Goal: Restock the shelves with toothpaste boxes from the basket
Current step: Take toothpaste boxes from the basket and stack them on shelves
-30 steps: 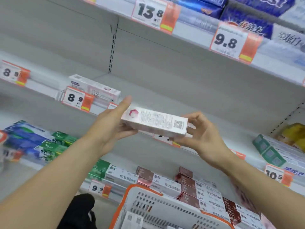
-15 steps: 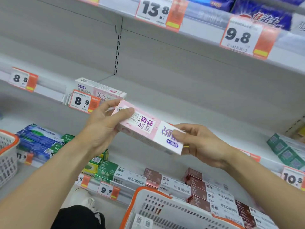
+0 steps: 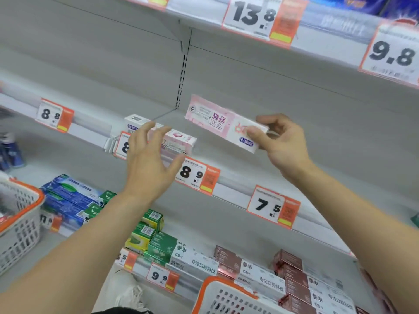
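The pink box (image 3: 224,123) hangs in the air over the middle shelf (image 3: 238,193), its print upside down and blurred. The right hand (image 3: 281,141) pinches its near end, thumb over a blue logo. The left hand (image 3: 149,159), fingers spread and holding nothing, covers part of a like box (image 3: 179,141) lying on that shelf. Tags read 8.9 (image 3: 197,175), 7.5 (image 3: 272,206), 13.8 (image 3: 260,17), 9.8 (image 3: 392,53). Below, boxes marked 参半 CB-1 (image 3: 195,259). The basket (image 3: 226,295) is cut off at the bottom edge.
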Motion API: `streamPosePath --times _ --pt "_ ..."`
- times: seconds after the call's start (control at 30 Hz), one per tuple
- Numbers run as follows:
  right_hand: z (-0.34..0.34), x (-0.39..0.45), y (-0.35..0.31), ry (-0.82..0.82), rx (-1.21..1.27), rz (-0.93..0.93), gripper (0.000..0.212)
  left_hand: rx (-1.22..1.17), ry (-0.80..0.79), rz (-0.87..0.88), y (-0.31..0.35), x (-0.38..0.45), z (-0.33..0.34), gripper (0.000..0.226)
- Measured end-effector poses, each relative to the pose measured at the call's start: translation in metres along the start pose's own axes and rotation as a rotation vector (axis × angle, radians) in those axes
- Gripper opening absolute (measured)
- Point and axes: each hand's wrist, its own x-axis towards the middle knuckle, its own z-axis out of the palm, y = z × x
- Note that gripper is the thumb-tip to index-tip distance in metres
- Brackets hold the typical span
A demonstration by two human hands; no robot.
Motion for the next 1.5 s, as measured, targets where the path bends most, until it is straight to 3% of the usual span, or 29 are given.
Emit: streamPosePath --times 0.17,0.33,0.5,0.6,0.67,0.83,0.9,0.97,1.03,1.1,1.17,1.4,1.5 --pt "0.059 0.056 0.008 -0.038 -0.053 -0.011 0.024 0.157 -0.148 0.148 -0.022 0.005 0.019 0.063" --pt "0.104 0.078 0.017 -0.110 -0.048 0.053 0.032 0.133 -0.160 0.174 -0.029 0.001 0.024 0.065" --pt "0.108 0.090 -0.004 0.014 0.091 0.059 0.061 0.140 -0.176 0.190 -0.030 0.001 0.023 0.066" --pt "0.102 0.097 -0.025 0.144 0.124 -0.049 0.058 0.121 -0.191 0.181 -0.028 0.000 0.022 0.068" --pt "0.103 0.098 -0.028 0.143 0.025 -0.106 0.050 0.108 -0.206 0.166 -0.026 0.000 0.020 0.069" --pt "0.125 0.101 -0.019 -0.037 -0.047 -0.103 0.038 0.098 -0.229 0.162 -0.025 -0.001 0.017 0.072" --pt "0.127 0.100 -0.019 -0.293 -0.051 -0.019 0.059 0.097 -0.236 0.159 -0.025 -0.001 0.016 0.072" --pt "0.125 0.091 -0.012 -0.546 -0.217 0.079 0.082 0.099 -0.243 0.153 -0.025 -0.001 0.015 0.073" --pt "0.121 0.082 0.003 -0.661 -0.411 0.075 0.068 0.094 -0.240 0.152 -0.023 -0.001 0.016 0.075" --pt "0.117 0.079 0.012 -0.649 -0.418 0.059 0.038 0.093 -0.245 0.140 -0.022 -0.001 0.016 0.076" --pt "0.114 0.078 0.014 -0.638 -0.333 0.105 0.027 0.099 -0.251 0.140 -0.022 -0.001 0.017 0.077" --pt "0.143 0.075 -0.004 -0.724 -0.376 0.094 0.038 0.102 -0.256 0.154 -0.021 -0.003 0.017 0.078" --pt "0.147 0.067 -0.015 -0.702 -0.570 -0.010 0.046 0.137 -0.268 0.173 -0.023 -0.003 0.015 0.082"
